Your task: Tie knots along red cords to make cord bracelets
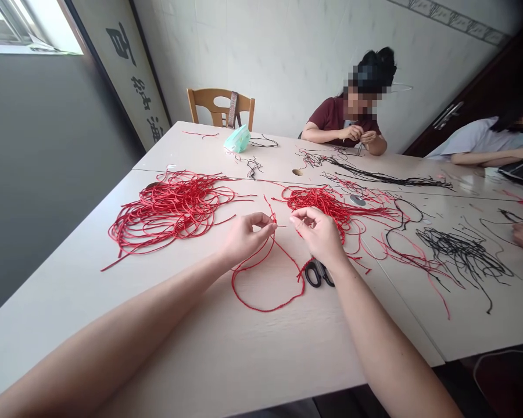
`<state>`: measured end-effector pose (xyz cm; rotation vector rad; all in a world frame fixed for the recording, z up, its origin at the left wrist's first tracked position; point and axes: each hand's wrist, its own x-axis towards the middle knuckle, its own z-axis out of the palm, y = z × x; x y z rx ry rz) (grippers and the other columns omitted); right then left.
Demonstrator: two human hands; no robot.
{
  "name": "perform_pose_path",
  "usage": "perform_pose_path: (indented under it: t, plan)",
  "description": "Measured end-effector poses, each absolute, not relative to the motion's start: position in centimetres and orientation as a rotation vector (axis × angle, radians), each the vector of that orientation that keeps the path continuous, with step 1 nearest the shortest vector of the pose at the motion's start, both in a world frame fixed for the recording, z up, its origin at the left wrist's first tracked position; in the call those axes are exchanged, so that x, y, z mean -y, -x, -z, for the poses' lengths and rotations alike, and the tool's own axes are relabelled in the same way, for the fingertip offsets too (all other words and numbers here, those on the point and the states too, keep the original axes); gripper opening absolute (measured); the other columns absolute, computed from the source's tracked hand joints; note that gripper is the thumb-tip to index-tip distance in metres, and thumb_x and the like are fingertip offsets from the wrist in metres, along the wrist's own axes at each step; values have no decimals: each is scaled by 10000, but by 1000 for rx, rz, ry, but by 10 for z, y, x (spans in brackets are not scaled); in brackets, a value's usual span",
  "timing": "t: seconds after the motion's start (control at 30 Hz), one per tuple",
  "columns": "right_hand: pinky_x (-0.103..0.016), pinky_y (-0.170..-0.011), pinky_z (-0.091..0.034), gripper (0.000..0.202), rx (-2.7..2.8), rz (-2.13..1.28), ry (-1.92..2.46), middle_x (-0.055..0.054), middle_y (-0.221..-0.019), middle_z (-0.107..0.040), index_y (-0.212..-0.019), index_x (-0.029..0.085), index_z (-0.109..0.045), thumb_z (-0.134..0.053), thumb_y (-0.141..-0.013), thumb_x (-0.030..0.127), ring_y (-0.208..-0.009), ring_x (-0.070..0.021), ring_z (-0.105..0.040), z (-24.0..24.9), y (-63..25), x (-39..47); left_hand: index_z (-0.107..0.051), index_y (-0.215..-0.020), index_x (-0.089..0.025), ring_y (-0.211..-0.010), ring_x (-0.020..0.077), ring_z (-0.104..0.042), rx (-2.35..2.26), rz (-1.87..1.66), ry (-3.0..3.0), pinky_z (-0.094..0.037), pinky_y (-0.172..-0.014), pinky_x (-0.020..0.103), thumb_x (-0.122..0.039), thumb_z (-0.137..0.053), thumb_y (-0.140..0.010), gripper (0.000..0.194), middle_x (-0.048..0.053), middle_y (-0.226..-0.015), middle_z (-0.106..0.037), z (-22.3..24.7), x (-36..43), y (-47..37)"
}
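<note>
My left hand [246, 237] is closed in a pinch on a knotted part of a thin red cord [268, 310]. Below the fingers the cord hangs down into a wide twisted loop lying on the table, and a short end sticks up above them. A little to the right, my right hand [322, 235] has thumb and forefinger pressed together; whatever is between them is too small to make out. Black-handled scissors [312, 276] lie under my right wrist, partly hidden. Just beyond that hand is a heap of twisted red cords [316, 200].
A large tangle of red cords [165, 209] spreads at the left. Black cords [459, 249] lie at the right, more black strands [387, 174] farther back. A pale green plastic bag [237, 140] sits near an empty chair [220, 104]. Two people work across the table.
</note>
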<state>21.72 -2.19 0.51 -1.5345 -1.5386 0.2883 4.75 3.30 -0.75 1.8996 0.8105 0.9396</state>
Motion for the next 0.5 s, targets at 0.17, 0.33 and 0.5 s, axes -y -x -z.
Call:
perform_pose_path:
  t: [0.17, 0.33, 0.5]
  plan:
    - [-260, -597, -370, 113, 1713, -285, 1554, -10, -742, -592, -770, 192, -660, -578, -758, 268, -612, -121, -464, -14, -213, 27, -605, -724, -153, -657, 122, -520, -787, -909, -1938, -384, -628, 233, -334, -494, -787, 222, 6, -689, -610, 4, -31, -47]
    - [-259, -584, -340, 110, 1720, -400, 1602, 6, -665, -566, -704, 179, -646, -595, -727, 274, -587, -115, -436, -11, -214, 25, -604, -724, -152, -647, 116, -517, -791, -885, -1952, -387, -617, 227, -324, -503, -781, 207, 4, -691, -611, 4, -33, -47]
    - [-244, -567, -321, 142, 1461, -921, 1499, 24, -621, -537, -701, 161, -616, -624, -674, 300, -576, -101, -432, -4, -218, 20, -661, -778, -183, -681, 130, -551, -823, -886, -2065, -396, -653, 244, -331, -506, -785, 214, 6, -759, -668, 9, -34, -48]
